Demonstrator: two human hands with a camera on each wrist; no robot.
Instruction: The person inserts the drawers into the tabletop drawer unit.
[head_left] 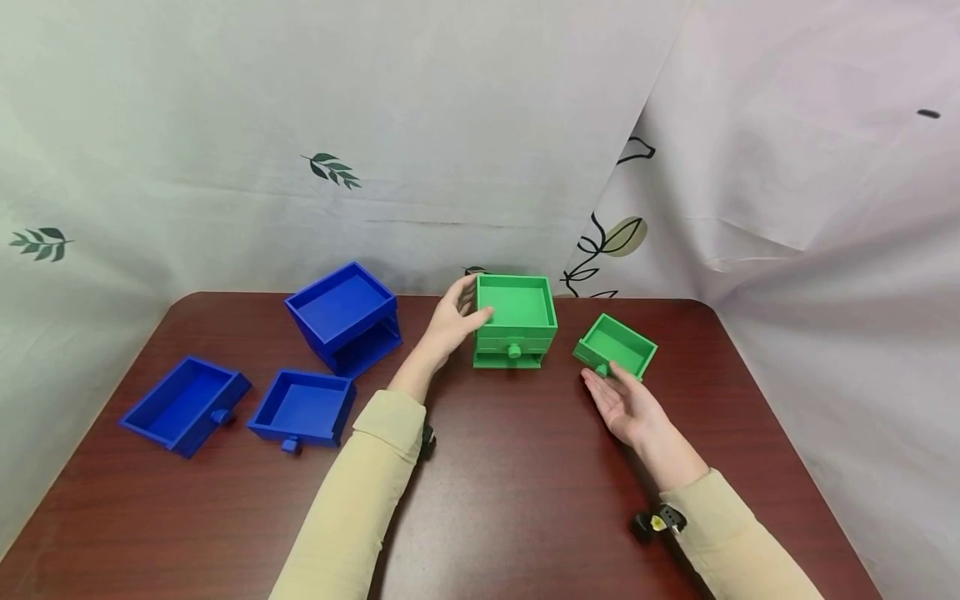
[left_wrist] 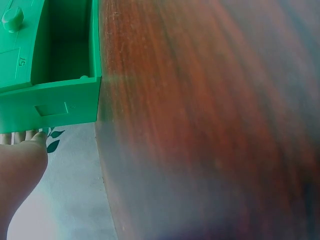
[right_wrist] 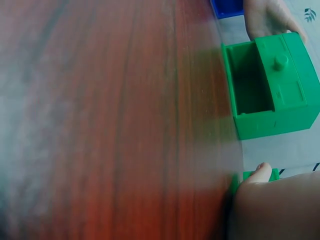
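My left hand point(head_left: 452, 323) grips the left side of a small green drawer cabinet point(head_left: 516, 302), its thumb over the top rim and its fingers along the side. One drawer with a round knob point(left_wrist: 13, 19) fills the cabinet's upper slot; the lower slot is a hollow opening, plain in the right wrist view. To the right, a loose green drawer point(head_left: 621, 343) lies turned at an angle, hollow side up. My right hand point(head_left: 626, 408) is at its front, palm turned up, fingers extended and thumb overlapping the drawer's near edge by the knob.
A blue cabinet point(head_left: 341, 304) with an open slot stands at the back left. Two blue drawers, one at the far left point(head_left: 197, 392) and one nearer the middle point(head_left: 303, 404), lie before it on the dark wooden table point(head_left: 517, 500). A pale cloth point(head_left: 450, 108) hangs behind.
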